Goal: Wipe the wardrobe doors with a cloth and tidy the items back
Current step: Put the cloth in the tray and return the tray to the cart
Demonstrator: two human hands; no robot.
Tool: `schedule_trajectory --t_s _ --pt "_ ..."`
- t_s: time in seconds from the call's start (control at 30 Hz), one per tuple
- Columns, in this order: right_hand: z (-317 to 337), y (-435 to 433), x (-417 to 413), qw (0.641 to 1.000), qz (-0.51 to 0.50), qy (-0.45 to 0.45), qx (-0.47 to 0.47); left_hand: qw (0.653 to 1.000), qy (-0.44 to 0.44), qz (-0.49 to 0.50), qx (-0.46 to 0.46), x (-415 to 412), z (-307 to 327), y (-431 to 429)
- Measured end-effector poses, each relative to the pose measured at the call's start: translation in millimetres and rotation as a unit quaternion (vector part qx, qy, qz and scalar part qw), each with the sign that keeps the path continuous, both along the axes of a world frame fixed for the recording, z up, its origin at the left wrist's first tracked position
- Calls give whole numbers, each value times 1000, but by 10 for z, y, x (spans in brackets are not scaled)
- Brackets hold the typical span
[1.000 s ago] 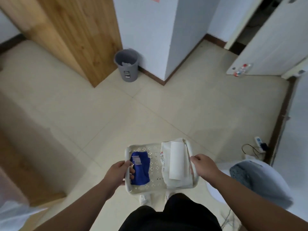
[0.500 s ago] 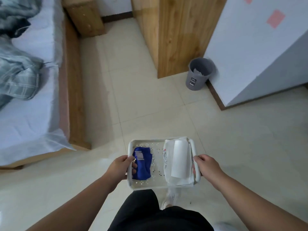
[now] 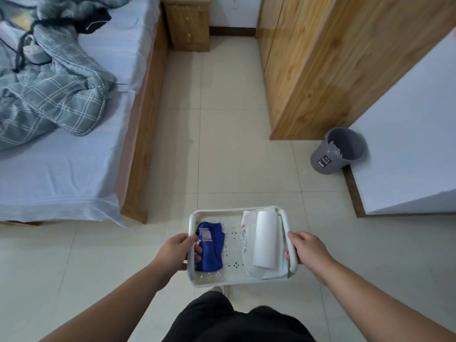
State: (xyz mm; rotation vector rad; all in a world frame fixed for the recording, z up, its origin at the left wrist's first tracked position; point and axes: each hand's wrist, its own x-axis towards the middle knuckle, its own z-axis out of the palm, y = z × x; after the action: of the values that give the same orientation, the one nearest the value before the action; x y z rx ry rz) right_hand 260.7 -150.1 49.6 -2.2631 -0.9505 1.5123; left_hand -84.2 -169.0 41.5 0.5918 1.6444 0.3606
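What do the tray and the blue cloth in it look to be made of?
The tray is probably moulded plastic, matte off-white, with a perforated base and a smooth rounded rim. The blue cloth is soft fabric, judging by its crumpled folds and sewn-on label; the fibre is unclear.

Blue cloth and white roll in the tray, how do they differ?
The blue cloth is crumpled; the white roll is a smooth cylinder. The blue cloth lies at the left end of the tray, the white roll at its right, on a white packet. Both lie in the tray.

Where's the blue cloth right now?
Head view, lower centre: the blue cloth lies in the left end of the white tray, beside the left hand gripping that rim, opposite the white roll.
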Motion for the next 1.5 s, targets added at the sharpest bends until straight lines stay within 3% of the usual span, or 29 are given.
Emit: schedule_trajectory --t_s 0.33,0.83,1.13,1.5 --pt "169 1485 -274 999 42 -7 13 999 -32 26 10 -288 116 1362" --pt "46 4356 -396 997 35 62 33 999 36 25 -2 -439 235 4147" --pt "-30 6097 -895 995 48 72 49 998 26 59 4 -914 89 5722" --pt "129 7972 -1584 996 50 15 66 999 14 25 45 -1659 58 7899"
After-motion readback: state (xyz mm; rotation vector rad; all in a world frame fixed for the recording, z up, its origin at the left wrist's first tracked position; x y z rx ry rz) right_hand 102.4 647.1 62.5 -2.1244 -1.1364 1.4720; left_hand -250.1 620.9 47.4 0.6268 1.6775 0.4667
